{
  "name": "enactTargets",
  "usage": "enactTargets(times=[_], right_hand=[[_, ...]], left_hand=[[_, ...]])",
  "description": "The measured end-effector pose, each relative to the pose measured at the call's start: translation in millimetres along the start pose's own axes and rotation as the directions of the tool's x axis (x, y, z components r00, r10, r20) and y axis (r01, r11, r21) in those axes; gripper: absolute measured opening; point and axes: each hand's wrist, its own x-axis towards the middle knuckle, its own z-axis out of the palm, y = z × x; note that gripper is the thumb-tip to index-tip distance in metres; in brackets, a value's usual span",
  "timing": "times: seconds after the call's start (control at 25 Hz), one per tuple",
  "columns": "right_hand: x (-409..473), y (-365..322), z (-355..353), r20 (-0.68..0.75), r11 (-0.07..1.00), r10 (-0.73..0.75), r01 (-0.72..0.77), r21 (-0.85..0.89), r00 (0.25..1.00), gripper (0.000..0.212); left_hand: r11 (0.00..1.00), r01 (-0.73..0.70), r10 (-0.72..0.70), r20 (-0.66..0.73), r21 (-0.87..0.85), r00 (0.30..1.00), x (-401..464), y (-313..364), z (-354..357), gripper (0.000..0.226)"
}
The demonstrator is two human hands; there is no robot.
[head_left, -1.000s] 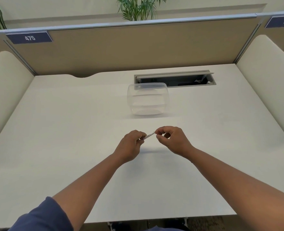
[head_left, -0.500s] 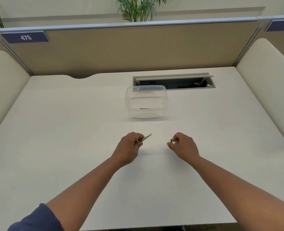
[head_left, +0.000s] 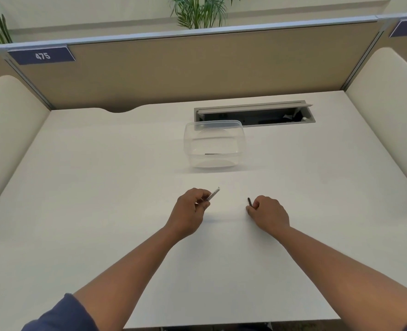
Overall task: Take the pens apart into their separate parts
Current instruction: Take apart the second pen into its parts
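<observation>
My left hand (head_left: 191,209) grips a white pen barrel (head_left: 213,193) whose free end points up and to the right, above the white desk (head_left: 102,187). My right hand (head_left: 267,212) is low by the desk surface, its curled fingers pinching a small dark pen part (head_left: 249,201) that sticks out past the thumb. A gap of bare desk separates the two hands. Beyond them stands a clear plastic container (head_left: 214,143) with a thin dark piece lying on its floor.
A grey cable hatch (head_left: 255,113) lies open in the desk behind the container. Tan partition panels (head_left: 197,68) close off the back, and padded cream side panels (head_left: 388,103) flank the desk on both sides.
The hands were together on one pen. They have pulled apart: the right hand came away to the right with a small dark part, and the left kept the white barrel.
</observation>
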Motion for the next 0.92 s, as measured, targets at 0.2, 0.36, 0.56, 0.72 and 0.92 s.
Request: enactTargets(times=[0.2,0.36,0.56,0.72,0.92], right_hand=[[-1,1,-2,0.010,1.000,-0.017,0.017,0.006,1.000,0.013],[-7,-1,-11,-0.038,0.955,-0.106,0.113,0.275,0.994,0.014],[-21,-22,-31,-0.138,0.763,-0.294,0.319,0.562,0.946,0.009],[-29,-39,-43,-0.232,0.678,-0.457,0.505,0.533,0.859,0.011],[-32,-46,-46,-0.204,0.680,-0.564,0.590,0.434,0.800,0.010]], left_hand=[[0.999,-0.009,0.008,-0.045,-0.042,0.999,-4,1,2,0.026],[0.999,-0.024,0.022,-0.054,-0.030,0.998,-5,0,3,0.026],[0.999,-0.035,0.035,-0.049,0.012,0.998,-4,0,4,0.023],[0.999,-0.037,0.039,-0.034,0.039,0.999,-4,0,4,0.022],[0.997,-0.054,0.056,-0.024,0.061,0.998,-2,1,1,0.021]])
